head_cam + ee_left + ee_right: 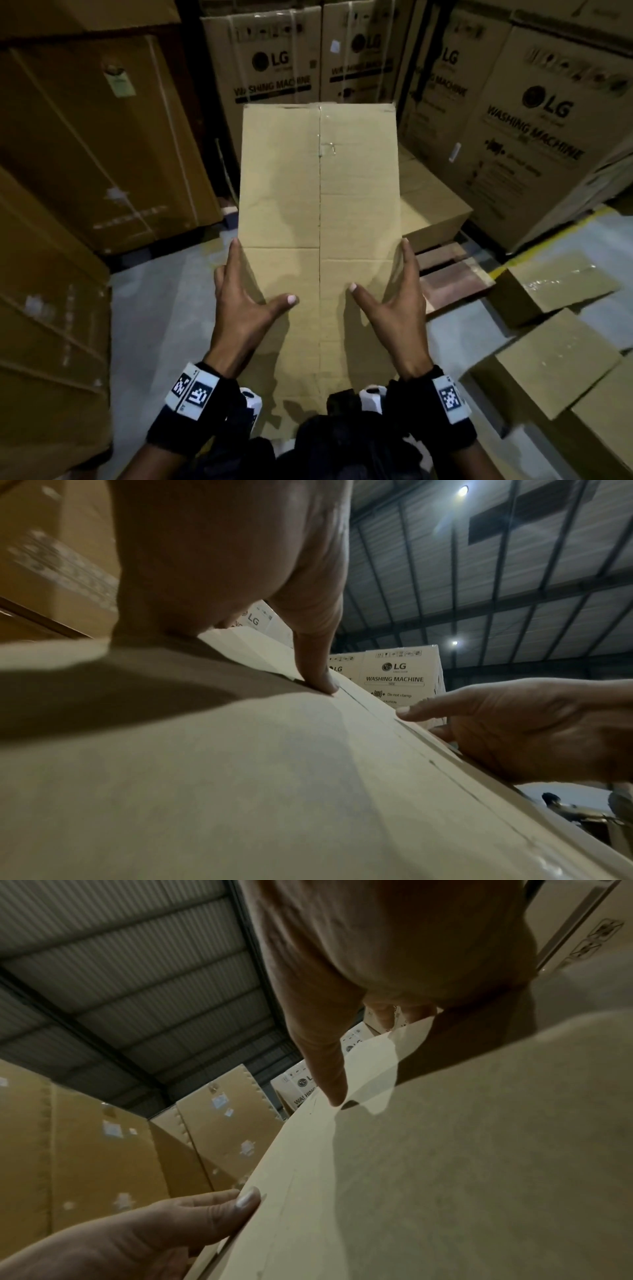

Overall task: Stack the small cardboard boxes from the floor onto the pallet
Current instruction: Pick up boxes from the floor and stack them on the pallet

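Two hands, left hand [239,294] and right hand [397,294], clamp the box [318,205] between them, thumbs on top; its long axis runs straight ahead, pallet [452,270] ahead-right of the grip.

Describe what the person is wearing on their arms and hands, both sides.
Both hands are bare: no gloves on the left hand or the right hand. Each wrist carries a black fabric wrist strap with white panels printed with black square-pattern marker tags. A small white and black device, likely the wrist camera, sits on the inner side of each strap. Dark sleeves begin below the straps.
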